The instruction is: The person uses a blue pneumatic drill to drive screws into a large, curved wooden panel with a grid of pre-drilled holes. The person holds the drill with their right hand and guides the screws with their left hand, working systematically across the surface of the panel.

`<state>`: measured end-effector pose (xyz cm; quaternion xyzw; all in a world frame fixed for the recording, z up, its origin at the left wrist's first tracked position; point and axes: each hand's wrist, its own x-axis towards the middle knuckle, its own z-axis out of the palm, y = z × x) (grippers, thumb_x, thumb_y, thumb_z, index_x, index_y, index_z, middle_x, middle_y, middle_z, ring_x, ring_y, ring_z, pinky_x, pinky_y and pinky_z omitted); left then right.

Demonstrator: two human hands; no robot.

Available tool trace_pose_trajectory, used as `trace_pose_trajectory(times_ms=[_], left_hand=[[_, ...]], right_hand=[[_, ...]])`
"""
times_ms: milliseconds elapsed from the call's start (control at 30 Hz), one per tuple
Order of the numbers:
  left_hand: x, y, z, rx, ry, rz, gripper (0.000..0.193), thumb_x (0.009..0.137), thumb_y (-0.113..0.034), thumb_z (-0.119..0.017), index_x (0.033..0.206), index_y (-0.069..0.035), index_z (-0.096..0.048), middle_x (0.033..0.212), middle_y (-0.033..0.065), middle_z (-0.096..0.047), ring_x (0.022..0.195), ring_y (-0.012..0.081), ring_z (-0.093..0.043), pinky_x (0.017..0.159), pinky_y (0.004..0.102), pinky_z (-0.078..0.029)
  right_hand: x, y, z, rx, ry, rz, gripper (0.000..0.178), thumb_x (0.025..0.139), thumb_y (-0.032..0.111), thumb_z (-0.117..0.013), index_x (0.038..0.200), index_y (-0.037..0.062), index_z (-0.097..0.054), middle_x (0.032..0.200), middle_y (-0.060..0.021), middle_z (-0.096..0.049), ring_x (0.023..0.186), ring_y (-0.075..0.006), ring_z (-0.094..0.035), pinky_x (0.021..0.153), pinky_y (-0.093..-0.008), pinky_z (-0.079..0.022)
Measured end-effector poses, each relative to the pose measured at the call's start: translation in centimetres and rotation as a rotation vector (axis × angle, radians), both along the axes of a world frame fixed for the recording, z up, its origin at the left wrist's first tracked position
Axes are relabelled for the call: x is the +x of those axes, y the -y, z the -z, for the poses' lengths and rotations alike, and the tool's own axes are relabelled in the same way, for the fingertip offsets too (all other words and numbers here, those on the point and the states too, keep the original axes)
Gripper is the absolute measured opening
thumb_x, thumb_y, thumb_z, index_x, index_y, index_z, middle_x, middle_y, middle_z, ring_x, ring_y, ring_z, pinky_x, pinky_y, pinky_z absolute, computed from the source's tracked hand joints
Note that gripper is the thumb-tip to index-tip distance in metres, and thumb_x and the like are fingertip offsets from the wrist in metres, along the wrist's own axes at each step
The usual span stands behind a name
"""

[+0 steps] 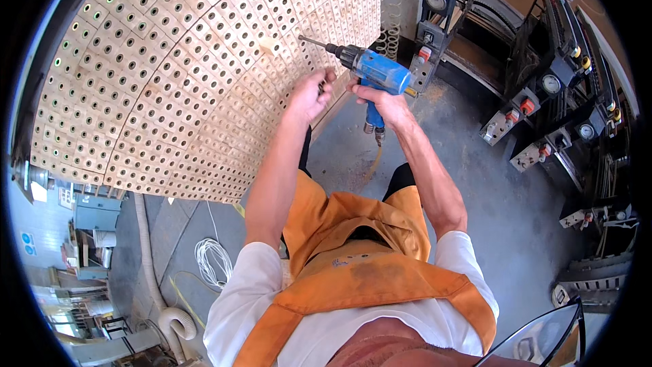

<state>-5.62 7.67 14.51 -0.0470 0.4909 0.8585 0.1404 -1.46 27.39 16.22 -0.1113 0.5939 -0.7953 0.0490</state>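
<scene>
My right hand is wrapped round the grip of a blue air-powered drill. The long thin bit in its black chuck points left, over a big slab of pale wooden blocks. Rows of round holes cover that slab; many have dark metal rings set in them, while others, mostly towards the right, look bare. My left hand is just left of the drill, above the slab's near right edge. Its fingers are curled around something small and dark, too small to make out. A hose fitting hangs below the drill's grip.
Machines with gauges and red knobs line the right side. A coiled air hose hangs behind the drill. On the grey floor lie a white cable coil and a ribbed duct hose. Sawdust is scattered by the machines.
</scene>
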Motion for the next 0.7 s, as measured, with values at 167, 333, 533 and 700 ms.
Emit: trace_pose_trajectory(times_ms=[167, 333, 533, 700], left_hand=[[2.4, -0.3, 3.7, -0.025, 0.108, 0.034, 0.027, 0.101, -0.025, -0.043, 0.109, -0.001, -0.053, 0.079, -0.0012, -0.048, 0.057, 0.0047, -0.040, 0.040, 0.0161, -0.029], [3.5, 0.5, 3.0, 0.055, 0.119, 0.115, 0.031, 0.100, -0.025, -0.048, 0.118, 0.000, -0.052, 0.088, 0.0016, -0.053, 0.059, 0.0049, -0.041, 0.043, 0.0159, -0.031], [2.7, 2.0, 0.8, 0.002, -0.001, 0.067, 0.030, 0.098, -0.020, -0.052, 0.120, 0.000, -0.052, 0.091, 0.0035, -0.056, 0.063, 0.0044, -0.044, 0.044, 0.0144, -0.033], [1.8, 2.2, -1.7, 0.118, -0.013, -0.097, 0.028, 0.097, -0.022, -0.054, 0.116, 0.000, -0.053, 0.087, 0.0043, -0.056, 0.061, 0.0065, -0.046, 0.043, 0.0160, -0.033]], right_hand=[[0.3, 0.4, -0.7, 0.085, -0.040, 0.019, 0.015, 0.078, 0.004, -0.067, 0.093, 0.0035, -0.066, 0.082, -0.0024, -0.064, 0.069, -0.0106, -0.055, 0.062, -0.0265, -0.045], [-0.1, 0.3, -0.2, 0.029, -0.044, -0.001, 0.017, 0.077, 0.002, -0.066, 0.093, 0.0026, -0.065, 0.083, -0.0021, -0.064, 0.069, -0.0109, -0.055, 0.063, -0.0261, -0.045], [0.0, 0.5, -0.5, -0.092, 0.000, -0.048, 0.017, 0.078, 0.003, -0.066, 0.095, 0.0022, -0.065, 0.084, -0.0023, -0.064, 0.069, -0.0105, -0.054, 0.062, -0.0263, -0.045], [0.1, -0.2, 0.2, -0.009, -0.041, -0.035, 0.023, 0.081, 0.006, -0.068, 0.103, 0.0035, -0.064, 0.092, -0.0040, -0.066, 0.081, -0.0139, -0.060, 0.069, -0.0284, -0.048]])
